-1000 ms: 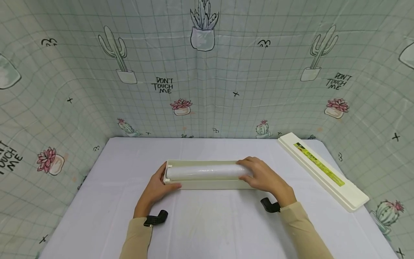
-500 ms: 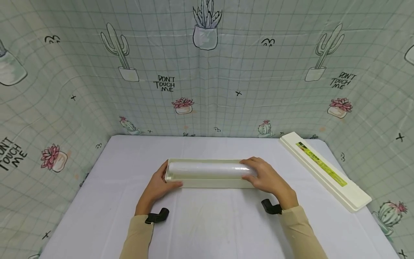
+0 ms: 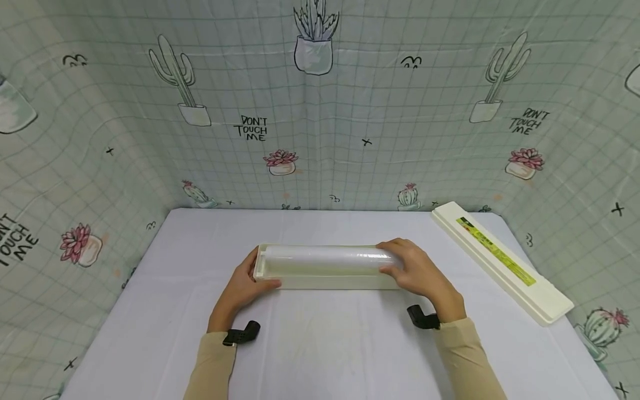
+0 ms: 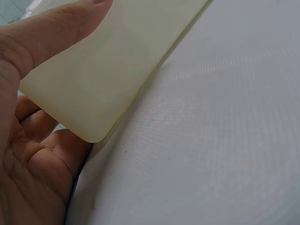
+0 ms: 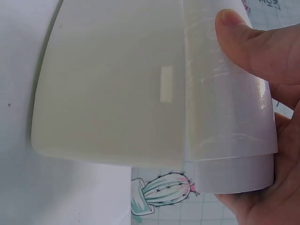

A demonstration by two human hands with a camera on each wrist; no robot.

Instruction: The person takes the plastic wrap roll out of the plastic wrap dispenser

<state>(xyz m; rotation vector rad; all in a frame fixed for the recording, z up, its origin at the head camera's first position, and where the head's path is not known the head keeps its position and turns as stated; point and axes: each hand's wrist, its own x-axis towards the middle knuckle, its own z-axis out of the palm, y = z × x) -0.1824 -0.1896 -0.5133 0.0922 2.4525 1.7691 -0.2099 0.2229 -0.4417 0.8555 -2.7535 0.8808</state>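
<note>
Between both hands, right hand [image 3: 417, 272] grips the roll [image 3: 325, 259].

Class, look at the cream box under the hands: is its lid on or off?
Off. The box lies open-topped with the roll of film showing inside it, while the lid lies apart at the table's right edge.

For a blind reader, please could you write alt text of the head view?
Two hands hold a long cream tray on a white table: the left hand grips its left end, the right hand grips the clear film roll lying in it. A cream lid lies at the right, before a cactus-print backdrop.
</note>
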